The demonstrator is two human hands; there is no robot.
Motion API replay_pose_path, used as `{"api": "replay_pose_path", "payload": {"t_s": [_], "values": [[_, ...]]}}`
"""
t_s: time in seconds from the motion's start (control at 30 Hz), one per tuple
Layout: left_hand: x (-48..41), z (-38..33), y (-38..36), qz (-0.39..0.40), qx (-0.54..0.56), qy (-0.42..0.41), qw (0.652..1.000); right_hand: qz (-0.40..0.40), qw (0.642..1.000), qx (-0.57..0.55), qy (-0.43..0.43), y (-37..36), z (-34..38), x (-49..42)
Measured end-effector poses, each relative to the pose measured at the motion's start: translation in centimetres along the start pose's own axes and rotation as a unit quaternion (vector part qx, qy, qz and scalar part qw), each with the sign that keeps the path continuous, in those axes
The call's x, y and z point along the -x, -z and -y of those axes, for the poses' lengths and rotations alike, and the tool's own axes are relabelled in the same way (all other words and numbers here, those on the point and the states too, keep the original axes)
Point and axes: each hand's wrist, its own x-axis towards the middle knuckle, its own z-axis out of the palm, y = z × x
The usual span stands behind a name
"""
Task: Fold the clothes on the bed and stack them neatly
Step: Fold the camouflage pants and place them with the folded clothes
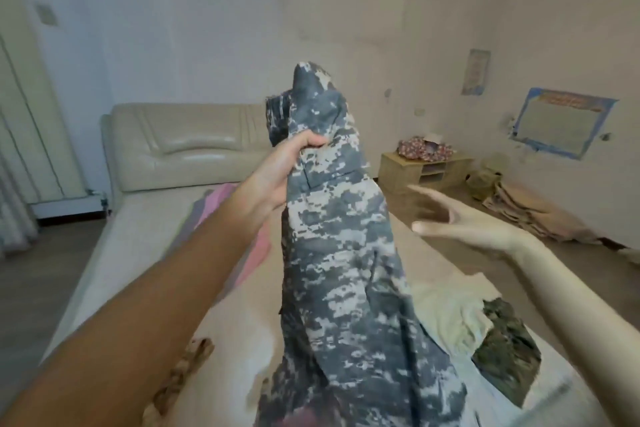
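Camouflage garment (339, 253) gripped aloft by left hand (277, 177), right hand (460, 222) spread

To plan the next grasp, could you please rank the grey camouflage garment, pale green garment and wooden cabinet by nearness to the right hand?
1. Grey camouflage garment, just left of the right hand.
2. Pale green garment, lying below it.
3. Wooden cabinet, far behind.

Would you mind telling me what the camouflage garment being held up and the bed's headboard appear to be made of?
The camouflage garment looks like matte woven cloth, perhaps cotton: it creases and hangs limply from the left hand. The headboard seems cream leather or imitation: padded, with glossy highlights.
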Motion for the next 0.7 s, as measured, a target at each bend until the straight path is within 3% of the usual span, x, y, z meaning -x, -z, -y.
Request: {"api": "replay_pose_path", "payload": {"t_s": [0.03,0.1,0.2,0.3,0.4,0.5,0.57,0.7], "values": [[0.6,-1.2,-0.2,0.011,-0.009,-0.01,1.0,-0.079,0.992,-0.09,0.04,-0.1,1.2,-1.6],[1.7,-3.0,-0.5,0.027,-0.008,-0.026,0.999,-0.117,0.956,-0.256,0.085,-0.7,2.9,-5.0],[3.4,-4.4,0.4,0.06,0.024,-0.057,0.996,-0.057,0.918,-0.384,0.082,-2.9,4.1,-9.4],[4.8,-5.3,2.6,0.04,0.028,-0.066,0.997,0.034,0.877,-0.468,0.099,-6.5,4.3,-12.5],[6.5,-5.7,5.0,0.006,0.01,-0.033,0.999,0.059,0.866,-0.491,0.068,-10.0,4.9,-14.2],[8.8,-6.0,7.0,0.002,0.049,-0.035,0.998,0.054,0.919,-0.39,-0.008,-13.2,4.6,-15.2],[10.2,-6.8,8.0,0.034,0.062,-0.059,0.996,0.083,0.936,-0.339,-0.05,-15.7,3.9,-14.7],[12.3,-8.2,10.0,0.031,0.055,-0.075,0.995,0.236,0.862,-0.437,-0.099,-21.5,3.5,-13.0]]}}
